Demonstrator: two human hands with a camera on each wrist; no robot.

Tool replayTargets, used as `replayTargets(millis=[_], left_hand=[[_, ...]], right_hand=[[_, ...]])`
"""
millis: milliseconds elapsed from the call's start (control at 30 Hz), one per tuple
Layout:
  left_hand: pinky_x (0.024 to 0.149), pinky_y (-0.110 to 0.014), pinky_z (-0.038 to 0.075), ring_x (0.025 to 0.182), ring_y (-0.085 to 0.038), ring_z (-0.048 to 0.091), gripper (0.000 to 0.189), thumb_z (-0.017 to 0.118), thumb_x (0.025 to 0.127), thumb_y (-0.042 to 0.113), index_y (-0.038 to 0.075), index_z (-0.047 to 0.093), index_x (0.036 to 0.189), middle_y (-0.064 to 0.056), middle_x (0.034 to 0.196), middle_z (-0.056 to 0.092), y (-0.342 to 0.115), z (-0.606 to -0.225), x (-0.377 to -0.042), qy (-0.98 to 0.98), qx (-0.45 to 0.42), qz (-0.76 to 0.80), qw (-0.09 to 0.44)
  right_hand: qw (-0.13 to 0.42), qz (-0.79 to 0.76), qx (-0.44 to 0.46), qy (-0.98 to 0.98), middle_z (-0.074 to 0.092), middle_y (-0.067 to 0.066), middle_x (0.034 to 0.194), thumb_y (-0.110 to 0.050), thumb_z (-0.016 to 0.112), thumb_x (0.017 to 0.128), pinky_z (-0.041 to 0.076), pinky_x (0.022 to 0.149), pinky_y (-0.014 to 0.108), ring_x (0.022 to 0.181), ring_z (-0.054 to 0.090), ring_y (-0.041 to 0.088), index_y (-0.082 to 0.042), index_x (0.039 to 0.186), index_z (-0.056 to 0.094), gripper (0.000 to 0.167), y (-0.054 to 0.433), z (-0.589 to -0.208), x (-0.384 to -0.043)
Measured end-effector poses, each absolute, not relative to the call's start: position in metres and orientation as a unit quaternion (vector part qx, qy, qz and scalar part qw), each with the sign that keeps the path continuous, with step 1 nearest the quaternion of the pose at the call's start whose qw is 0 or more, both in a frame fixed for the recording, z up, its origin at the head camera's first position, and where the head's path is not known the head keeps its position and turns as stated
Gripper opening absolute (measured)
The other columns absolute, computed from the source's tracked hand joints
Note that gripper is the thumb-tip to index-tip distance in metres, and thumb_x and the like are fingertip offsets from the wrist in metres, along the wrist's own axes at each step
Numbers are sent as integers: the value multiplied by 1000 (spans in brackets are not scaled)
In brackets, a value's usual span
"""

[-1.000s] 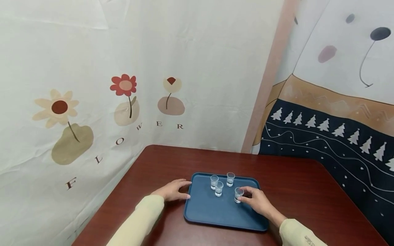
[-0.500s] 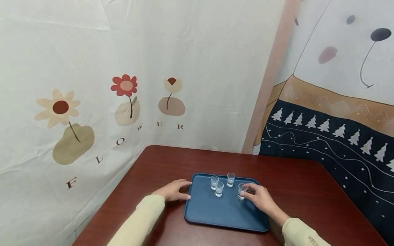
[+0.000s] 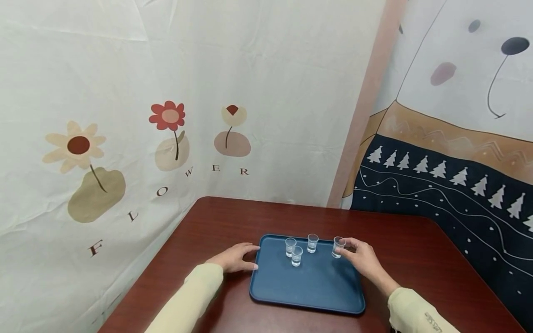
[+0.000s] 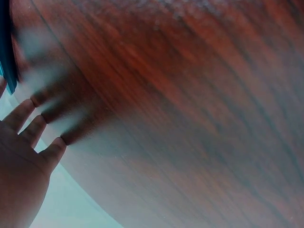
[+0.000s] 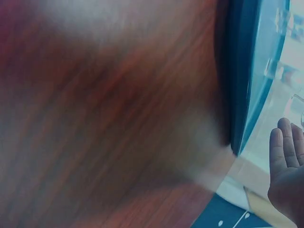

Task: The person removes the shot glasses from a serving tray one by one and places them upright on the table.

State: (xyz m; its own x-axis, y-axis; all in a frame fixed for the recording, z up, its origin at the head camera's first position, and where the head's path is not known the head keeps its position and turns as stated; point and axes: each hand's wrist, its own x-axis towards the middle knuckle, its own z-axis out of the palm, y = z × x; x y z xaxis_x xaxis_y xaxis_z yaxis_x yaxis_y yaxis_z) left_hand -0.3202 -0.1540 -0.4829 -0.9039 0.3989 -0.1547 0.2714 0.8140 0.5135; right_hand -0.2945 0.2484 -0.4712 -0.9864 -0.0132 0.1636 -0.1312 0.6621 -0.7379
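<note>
Near the back right corner of the blue tray [image 3: 304,286], my right hand [image 3: 366,262] holds a small clear shot glass [image 3: 336,253] between thumb and fingers. The glass is upright with clear liquid in it; whether its base touches the tray is hard to tell. Two similar shot glasses [image 3: 289,249] [image 3: 296,257] stand close together at the back left of the tray, and another shot glass [image 3: 312,244] stands by the back rim. At the tray's left rim, my left hand [image 3: 234,258] rests with fingers spread. The right wrist view shows the right hand [image 5: 287,168] beyond the tray wall [image 5: 247,71].
The tray lies on a reddish-brown wooden table [image 3: 399,240] with rounded corners. A pale curtain [image 3: 283,175] with printed flowers and letters hangs behind and to the left. A dark blue printed cloth [image 3: 441,203] with white trees hangs at the right.
My right hand has carried its shot glass toward the back right of the tray. The left hand, the tray and the other glasses have stayed in place.
</note>
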Motion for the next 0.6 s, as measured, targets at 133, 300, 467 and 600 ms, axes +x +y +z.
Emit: replayTargets(millis=[133,300,467,600], left_hand=[[114,-57,37,144,-36,38,67,75,87,44,19,53,145,-16,155,42,-154,-481,-321,944,179,247,127],[114,-58,37,144,-36,39,67,76,86,43,19,53,144,-17,154,43,-154,-482,-320,944,180,245,126],[114,-58,37,143,-36,39,68,77,85,43,19,54,144,-17,154,43,-153,-482,-319,944,175,247,130],[113,-59,37,143,-36,39,67,76,86,43,19,53,144,-17,154,43,-154,-482,-319,944,173,249,130]], right_hand=[[82,398,30,-913,73,15,113,-31,73,91,59,76,31,97,68,22,-3,122,68,42,261,-468,-302],[102,387,12,-916,74,14,108,-35,71,93,58,84,38,101,68,26,-3,122,67,44,277,-466,-310],[113,383,-18,-917,71,19,113,-36,69,94,57,84,40,102,65,29,0,127,64,49,289,-464,-315],[118,381,-40,-916,69,23,114,-38,68,95,54,74,30,97,62,28,1,127,62,52,296,-462,-322]])
